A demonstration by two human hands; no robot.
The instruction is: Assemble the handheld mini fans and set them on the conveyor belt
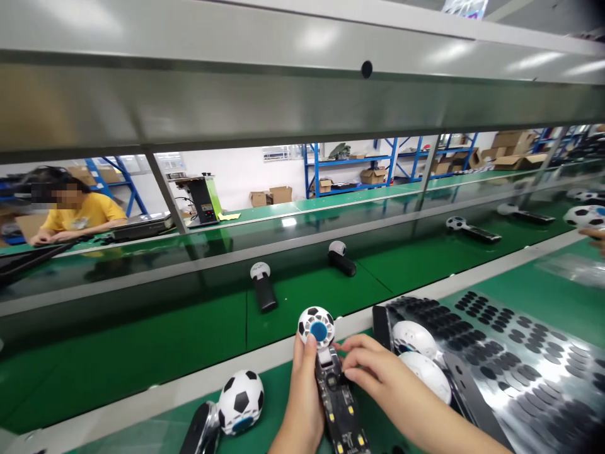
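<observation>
A handheld device [334, 397] with a black-and-white soccer-ball head is held upright in front of me. Its head has a blue disc, and its dark body shows several small yellowish squares. My left hand [302, 391] is wrapped round it from the left, the thumb just below the ball. My right hand [378, 369] has bent fingers against the device's right edge near the neck; its thumb is hidden. Left of my hands lies another soccer-ball device [241, 402]. Beside my right forearm are two more white-headed devices [428, 375], partly covered by the arm.
Sheets of round black stickers [510, 353] cover the bench at right. Beyond a pale rail, several similar devices [265, 290] lie on the green conveyor belt [189, 340]. A metal shelf [283, 94] spans overhead. A person [85, 211] in yellow sits across; another person's hand [596, 238] shows at far right.
</observation>
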